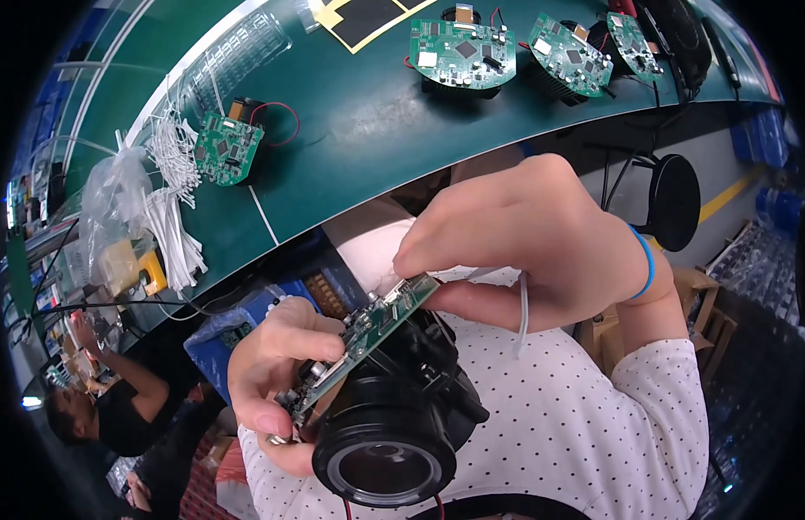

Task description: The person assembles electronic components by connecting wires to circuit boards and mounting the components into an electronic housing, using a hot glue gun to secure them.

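Head view: both hands (pixel 281 373) grip lens module (pixel 394 416).

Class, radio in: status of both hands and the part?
Left hand grips lens module. Right hand pinches at green circuit board. White cable tie dangles.

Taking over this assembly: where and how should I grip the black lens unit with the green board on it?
Probably the black lens unit by its round barrel, from the left, where the left hand cradles it. The green board on top carries exposed parts; touch only its edges.
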`<act>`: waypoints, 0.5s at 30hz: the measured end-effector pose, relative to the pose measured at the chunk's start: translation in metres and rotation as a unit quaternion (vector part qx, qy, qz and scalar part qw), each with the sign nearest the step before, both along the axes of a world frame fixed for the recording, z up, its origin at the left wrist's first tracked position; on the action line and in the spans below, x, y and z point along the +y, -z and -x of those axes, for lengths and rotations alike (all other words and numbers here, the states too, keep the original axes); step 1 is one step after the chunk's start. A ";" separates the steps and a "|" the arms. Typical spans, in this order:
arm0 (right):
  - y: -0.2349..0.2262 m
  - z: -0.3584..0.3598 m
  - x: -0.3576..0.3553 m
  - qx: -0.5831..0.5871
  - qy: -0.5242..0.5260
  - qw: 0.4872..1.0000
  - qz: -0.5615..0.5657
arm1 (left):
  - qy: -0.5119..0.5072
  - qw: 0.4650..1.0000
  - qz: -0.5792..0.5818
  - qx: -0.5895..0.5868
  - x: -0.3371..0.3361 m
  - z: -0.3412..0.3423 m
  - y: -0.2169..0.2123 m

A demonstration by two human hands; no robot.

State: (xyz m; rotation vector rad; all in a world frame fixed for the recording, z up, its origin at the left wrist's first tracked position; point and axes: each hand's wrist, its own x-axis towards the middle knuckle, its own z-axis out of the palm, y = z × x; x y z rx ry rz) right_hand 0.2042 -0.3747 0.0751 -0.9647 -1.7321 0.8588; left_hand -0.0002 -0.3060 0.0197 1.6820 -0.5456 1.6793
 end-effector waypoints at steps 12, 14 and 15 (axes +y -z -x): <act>0.004 0.012 -0.005 -0.042 0.069 0.996 -0.025 | -0.050 0.999 -0.014 0.008 -0.001 0.004 -0.002; 0.007 0.012 -0.006 -0.039 0.075 0.996 -0.032 | -0.055 0.998 -0.013 0.012 -0.001 0.002 -0.002; 0.008 0.011 -0.007 -0.053 0.084 0.994 -0.037 | -0.055 0.998 -0.013 0.014 -0.001 0.000 -0.002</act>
